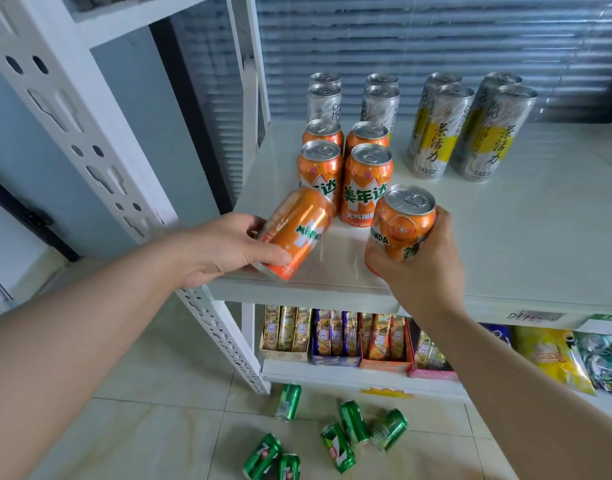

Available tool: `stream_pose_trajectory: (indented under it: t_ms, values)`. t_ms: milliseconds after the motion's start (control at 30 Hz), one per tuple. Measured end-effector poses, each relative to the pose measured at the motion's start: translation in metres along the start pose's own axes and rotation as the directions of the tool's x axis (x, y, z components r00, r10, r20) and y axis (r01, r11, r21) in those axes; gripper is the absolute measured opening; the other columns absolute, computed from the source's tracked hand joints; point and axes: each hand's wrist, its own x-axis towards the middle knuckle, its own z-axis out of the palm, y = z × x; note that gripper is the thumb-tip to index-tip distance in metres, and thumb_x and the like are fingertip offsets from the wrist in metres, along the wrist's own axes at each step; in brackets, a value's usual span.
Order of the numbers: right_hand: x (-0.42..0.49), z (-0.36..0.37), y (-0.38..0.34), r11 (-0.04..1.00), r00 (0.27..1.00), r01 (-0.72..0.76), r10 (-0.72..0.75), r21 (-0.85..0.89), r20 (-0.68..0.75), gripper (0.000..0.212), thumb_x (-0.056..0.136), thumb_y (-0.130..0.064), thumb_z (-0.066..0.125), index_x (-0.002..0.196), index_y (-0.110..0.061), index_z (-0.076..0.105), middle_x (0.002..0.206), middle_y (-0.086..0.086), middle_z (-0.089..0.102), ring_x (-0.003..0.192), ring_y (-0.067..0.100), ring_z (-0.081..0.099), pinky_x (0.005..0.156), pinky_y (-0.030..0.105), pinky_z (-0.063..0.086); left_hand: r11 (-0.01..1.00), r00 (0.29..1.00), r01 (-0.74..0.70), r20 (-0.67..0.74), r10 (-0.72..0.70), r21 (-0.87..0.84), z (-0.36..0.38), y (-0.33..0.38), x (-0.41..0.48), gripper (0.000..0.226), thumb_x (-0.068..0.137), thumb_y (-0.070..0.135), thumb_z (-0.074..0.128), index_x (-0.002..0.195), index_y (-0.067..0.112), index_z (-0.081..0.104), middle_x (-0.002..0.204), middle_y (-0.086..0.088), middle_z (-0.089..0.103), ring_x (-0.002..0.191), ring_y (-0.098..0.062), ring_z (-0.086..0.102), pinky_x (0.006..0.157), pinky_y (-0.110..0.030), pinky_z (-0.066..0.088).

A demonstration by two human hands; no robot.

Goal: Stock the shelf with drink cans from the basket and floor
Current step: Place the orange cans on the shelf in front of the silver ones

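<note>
1. The left hand (225, 247) grips a tilted orange can (297, 230), thumb on top and fingers curled underneath. The can's bottom rim sits right at the front edge of the shelf (505, 237), so it could slide off the lip if the hand let go before it stands upright.
2. The right hand (419, 268) is wrapped around a second orange can (401, 223), held nearly upright just over the shelf front, to the right of the first.
3. Just behind stand four orange cans in two rows (365, 185). The tilted can's top leans toward the front-left one; I cannot tell whether they touch. Pushing it in at this angle could knock that can into its neighbours.
4. Farther back stand short silver cans (323, 102) and, to the right, tall cans with yellow bands (436, 133). These are narrow and probably easy to topple.
5. Far below, green cans (353, 424) lie scattered on the floor, not yet stocked. A dropped can would likely land among them. The basket is not in view.
</note>
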Motion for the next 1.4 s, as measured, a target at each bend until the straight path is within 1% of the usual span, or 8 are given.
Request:
stream_pose_trajectory:
  t_ms: [233, 500, 567, 733, 933, 1100, 1233, 1400]
  values:
    - [0.0, 0.001, 0.002, 1.0, 0.999, 0.029, -0.028, 0.01, -0.015, 0.075, 0.066, -0.041, 0.081, 0.128, -0.027, 0.042, 0.113, -0.008, 0.059, 0.1, 0.017, 0.059, 0.08, 0.034, 0.051, 0.983, 0.966, -0.178, -0.197, 0.166, -0.045, 0.017, -0.011, 0.013, 0.07, 0.063, 0.007, 0.085, 0.122, 0.021, 0.051, 0.108, 0.004, 0.067, 0.098, -0.008, 0.063, 0.074, -0.02, 0.049]
    - [0.0, 0.002, 0.004, 0.999, 0.999, 0.049, -0.049, 0.012, -0.013, 0.076, 0.065, -0.042, 0.08, 0.129, -0.026, 0.042, 0.114, -0.007, 0.058, 0.101, 0.017, 0.058, 0.081, 0.036, 0.053, 0.966, 0.96, -0.204, -0.161, 0.229, 0.156, 0.014, -0.013, 0.018, 0.061, 0.061, 0.014, 0.088, 0.106, 0.037, 0.053, 0.099, 0.016, 0.065, 0.093, 0.001, 0.059, 0.083, -0.018, 0.043]
    - [0.0, 0.001, 0.004, 0.999, 0.999, 0.045, -0.045, 0.015, -0.012, 0.076, 0.065, -0.042, 0.08, 0.128, -0.026, 0.042, 0.114, -0.007, 0.059, 0.102, 0.018, 0.058, 0.082, 0.036, 0.053, 0.954, 0.962, -0.196, -0.143, 0.232, 0.227, 0.01, -0.011, 0.017, 0.068, 0.057, 0.026, 0.09, 0.113, 0.034, 0.053, 0.106, 0.012, 0.065, 0.101, -0.008, 0.059, 0.095, -0.03, 0.045]
    - [0.0, 0.001, 0.003, 0.999, 0.999, 0.037, -0.037, 0.011, -0.011, 0.075, 0.065, -0.041, 0.081, 0.128, -0.025, 0.043, 0.114, -0.006, 0.059, 0.102, 0.018, 0.058, 0.082, 0.034, 0.051, 0.95, 0.908, -0.264, -0.29, 0.303, 0.168, 0.003, 0.016, 0.003, 0.118, 0.029, 0.083, 0.071, 0.131, 0.029, 0.044, 0.115, 0.013, 0.054, 0.102, -0.008, 0.055, 0.087, -0.03, 0.045]
    - [0.0, 0.001, 0.002, 1.0, 1.0, 0.029, -0.029, 0.01, -0.013, 0.076, 0.065, -0.04, 0.082, 0.129, -0.026, 0.042, 0.114, -0.007, 0.058, 0.102, 0.017, 0.058, 0.082, 0.034, 0.052, 0.743, 0.82, -0.326, -0.217, 0.53, 0.584, -0.006, 0.045, -0.004, 0.035, 0.064, 0.039, 0.082, 0.097, 0.032, 0.071, 0.09, 0.016, 0.054, 0.084, -0.016, 0.057, 0.081, -0.037, 0.05]
    - [0.0, 0.001, 0.001, 0.999, 0.999, 0.035, -0.034, 0.01, -0.018, 0.076, 0.065, -0.039, 0.081, 0.129, -0.025, 0.043, 0.114, -0.006, 0.058, 0.102, 0.017, 0.058, 0.084, 0.037, 0.052, 0.737, 0.882, -0.356, -0.055, 0.469, 0.575, -0.012, 0.056, -0.008, 0.034, 0.074, 0.018, 0.079, 0.105, 0.031, 0.073, 0.126, 0.011, 0.062, 0.112, -0.009, 0.059, 0.105, -0.033, 0.042]
    - [0.0, 0.002, 0.003, 0.999, 0.999, 0.036, -0.036, 0.004, -0.021, 0.077, 0.064, -0.041, 0.08, 0.129, -0.027, 0.042, 0.114, -0.007, 0.058, 0.102, 0.018, 0.058, 0.084, 0.039, 0.053, 0.667, 0.835, -0.349, -0.104, 0.54, 0.658, -0.003, 0.057, -0.01, 0.03, 0.063, 0.055, 0.071, 0.087, 0.037, 0.071, 0.104, 0.009, 0.057, 0.09, -0.011, 0.056, 0.083, -0.031, 0.046]
    - [0.0, 0.002, 0.004, 0.999, 0.999, 0.045, -0.045, 0.001, -0.02, 0.076, 0.065, -0.043, 0.08, 0.129, -0.026, 0.042, 0.114, -0.008, 0.058, 0.102, 0.017, 0.058, 0.081, 0.036, 0.052, 0.674, 0.831, -0.406, -0.057, 0.553, 0.617, 0.0, 0.058, -0.006, 0.025, 0.073, 0.014, 0.08, 0.076, 0.036, 0.068, 0.116, 0.009, 0.065, 0.102, -0.013, 0.06, 0.096, -0.034, 0.047]
